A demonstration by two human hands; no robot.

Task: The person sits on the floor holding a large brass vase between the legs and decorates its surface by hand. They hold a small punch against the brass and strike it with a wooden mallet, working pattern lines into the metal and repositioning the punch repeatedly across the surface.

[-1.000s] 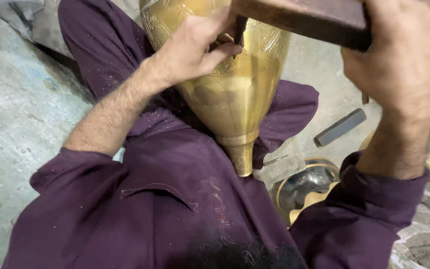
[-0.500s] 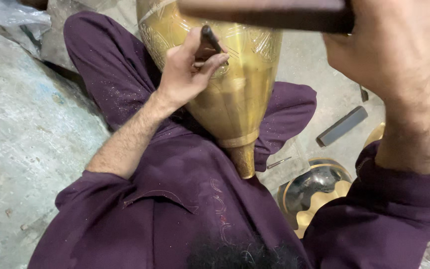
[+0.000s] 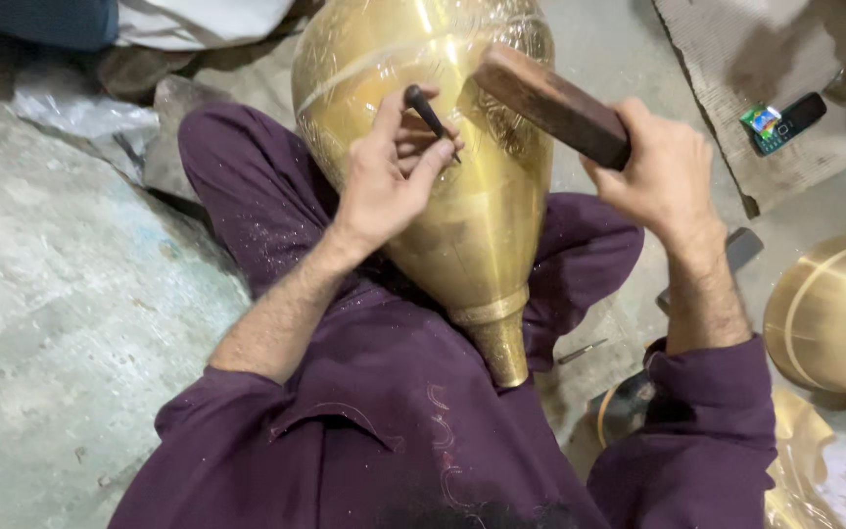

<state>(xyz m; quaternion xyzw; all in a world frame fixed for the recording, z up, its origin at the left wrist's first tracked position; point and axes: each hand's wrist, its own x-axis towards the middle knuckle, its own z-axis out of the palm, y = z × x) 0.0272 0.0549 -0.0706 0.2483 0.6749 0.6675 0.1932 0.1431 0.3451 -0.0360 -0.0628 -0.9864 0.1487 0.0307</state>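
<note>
Brass vase [image 3: 472, 225] lying across the lap, narrow neck toward the body. Left hand [image 3: 384, 181] fingers pinching chisel [image 3: 430, 116] against vase; right hand [image 3: 663, 167] gripping wooden block [image 3: 550, 103] above. Best kept light, square taps, chisel steady.

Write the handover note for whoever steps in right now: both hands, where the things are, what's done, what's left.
Left hand: pinches a small dark chisel, tip against the brass vessel.
Right hand: grips a wooden block, raised above the chisel.
Vessel lies across the lap, narrow neck toward the body.
Done: engraved patterns show on the upper body.
Left: lower body toward the neck looks plain.
</note>
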